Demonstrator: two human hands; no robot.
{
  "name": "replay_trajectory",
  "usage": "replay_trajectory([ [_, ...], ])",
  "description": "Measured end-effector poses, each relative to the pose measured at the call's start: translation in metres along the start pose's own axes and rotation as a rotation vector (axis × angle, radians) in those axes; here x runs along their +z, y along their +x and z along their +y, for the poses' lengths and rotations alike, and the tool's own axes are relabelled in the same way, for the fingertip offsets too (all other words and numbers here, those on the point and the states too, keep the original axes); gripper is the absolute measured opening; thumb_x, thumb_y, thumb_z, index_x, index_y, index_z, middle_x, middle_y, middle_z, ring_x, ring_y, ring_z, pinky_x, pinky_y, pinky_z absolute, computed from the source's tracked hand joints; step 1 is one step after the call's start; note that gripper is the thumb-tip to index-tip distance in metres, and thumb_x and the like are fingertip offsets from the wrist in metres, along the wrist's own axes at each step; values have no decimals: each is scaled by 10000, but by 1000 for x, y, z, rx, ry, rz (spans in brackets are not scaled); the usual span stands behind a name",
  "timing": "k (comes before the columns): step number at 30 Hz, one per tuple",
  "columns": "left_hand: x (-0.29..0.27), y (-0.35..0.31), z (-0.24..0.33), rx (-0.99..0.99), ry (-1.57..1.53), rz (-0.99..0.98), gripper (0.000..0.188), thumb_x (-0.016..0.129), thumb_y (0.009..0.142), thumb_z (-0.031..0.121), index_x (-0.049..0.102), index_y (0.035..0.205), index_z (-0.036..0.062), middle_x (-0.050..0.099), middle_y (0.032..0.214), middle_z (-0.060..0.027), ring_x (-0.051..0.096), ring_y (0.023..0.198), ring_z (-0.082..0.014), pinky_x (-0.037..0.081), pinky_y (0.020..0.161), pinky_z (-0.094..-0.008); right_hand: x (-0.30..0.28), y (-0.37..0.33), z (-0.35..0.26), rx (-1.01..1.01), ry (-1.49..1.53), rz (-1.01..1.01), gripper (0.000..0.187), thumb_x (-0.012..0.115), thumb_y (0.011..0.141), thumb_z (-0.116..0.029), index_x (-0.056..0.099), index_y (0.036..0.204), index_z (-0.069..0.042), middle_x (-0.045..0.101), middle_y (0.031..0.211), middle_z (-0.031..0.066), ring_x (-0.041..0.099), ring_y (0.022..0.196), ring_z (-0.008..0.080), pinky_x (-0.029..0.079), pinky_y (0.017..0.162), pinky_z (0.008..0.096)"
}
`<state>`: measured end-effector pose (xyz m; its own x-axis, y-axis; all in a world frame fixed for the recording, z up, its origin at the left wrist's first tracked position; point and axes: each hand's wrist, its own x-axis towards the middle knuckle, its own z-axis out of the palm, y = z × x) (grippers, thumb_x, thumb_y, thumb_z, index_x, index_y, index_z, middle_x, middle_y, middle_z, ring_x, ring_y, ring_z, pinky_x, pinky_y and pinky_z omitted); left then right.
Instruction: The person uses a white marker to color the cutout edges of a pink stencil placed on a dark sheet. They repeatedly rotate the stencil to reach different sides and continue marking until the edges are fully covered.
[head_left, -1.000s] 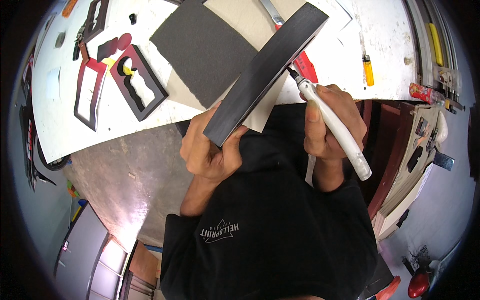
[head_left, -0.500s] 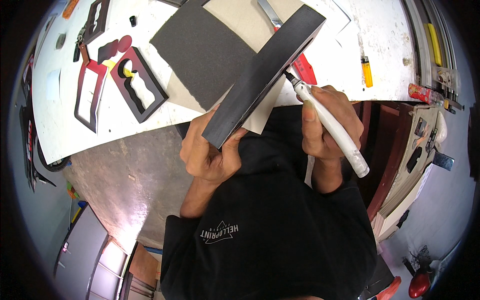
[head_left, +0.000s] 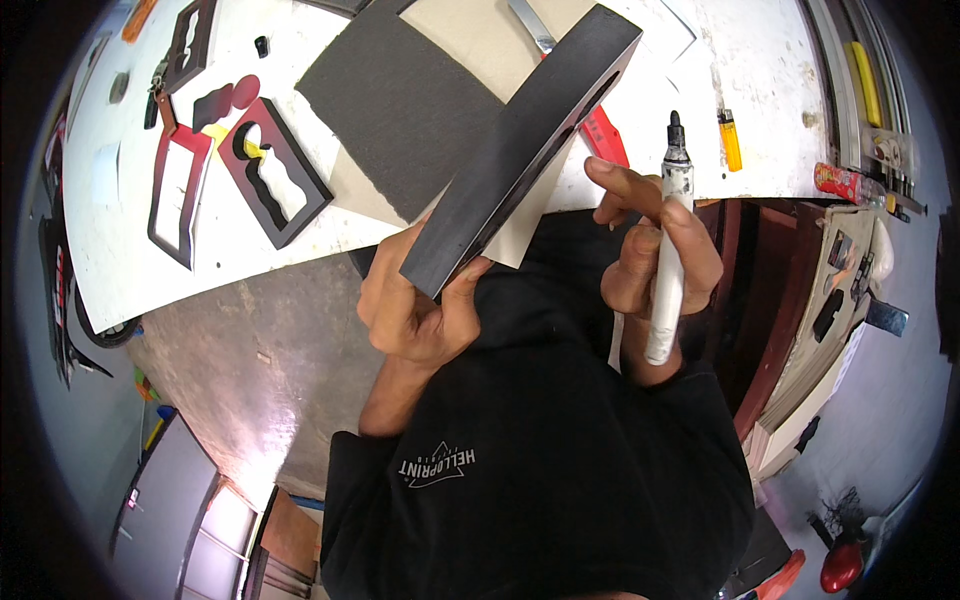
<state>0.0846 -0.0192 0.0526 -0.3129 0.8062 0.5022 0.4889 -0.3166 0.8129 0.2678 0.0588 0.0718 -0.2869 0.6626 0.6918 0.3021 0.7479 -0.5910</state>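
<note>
The left hand (head_left: 415, 305) grips the lower end of a black block (head_left: 530, 130), slanting over the white table's (head_left: 112, 262) near edge, likely stiff and light, best held by its outer faces; the right hand (head_left: 645, 240) pinches a probably slick white marker (head_left: 668, 290) mid-barrel, one finger outstretched.

This looks like a small workshop, perhaps one for handcraft. The white surface (head_left: 765, 75) is scuffed and stained, and on it lie a rough dark grey sheet (head_left: 385, 115) resembling sandpaper, a red-handled cutter (head_left: 605, 138), an orange lighter (head_left: 730, 142) and a thick red-and-black frame (head_left: 312, 192) with a wavy opening cut through it. A white marker (head_left: 670, 250) is in use beside them. Below, the floor (head_left: 235, 350) is bare, grey and blotchy like concrete, and at the far left shows part of a dark tyre (head_left: 92, 322).
</note>
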Motion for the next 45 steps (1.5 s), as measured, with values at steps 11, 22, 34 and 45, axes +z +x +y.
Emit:
replay_trajectory([
  [11,4,-3,-6,-15,-86,20,350,800,777,52,641,1029,-132,693,863,-212,695,757,-230,524,653,-272,12,-4,8,50,-42,-80,188,417,1050,-184,432,1224,-115,700,1009,286,650,620,207,478,516,277],
  [22,3,-7,-6,-62,-127,9,376,809,776,66,633,1040,-137,688,840,-199,684,746,-229,516,644,-280,8,-7,6,36,37,-26,270,469,1036,-232,383,1261,-111,686,1040,303,551,548,161,468,514,262],
  [34,4,-7,-5,-34,-82,13,392,818,768,86,645,1044,-132,706,934,-248,716,852,-267,543,752,-301,10,-5,17,17,30,23,296,496,1025,-237,382,1246,-76,667,1087,319,493,510,115,447,493,241],
  [45,1,-6,-2,-110,-156,-21,391,798,791,71,631,1075,-140,701,950,-243,707,866,-252,540,764,-291,13,-9,17,28,32,34,301,513,1019,-239,389,1240,-76,661,1094,328,501,517,127,440,493,241],
])
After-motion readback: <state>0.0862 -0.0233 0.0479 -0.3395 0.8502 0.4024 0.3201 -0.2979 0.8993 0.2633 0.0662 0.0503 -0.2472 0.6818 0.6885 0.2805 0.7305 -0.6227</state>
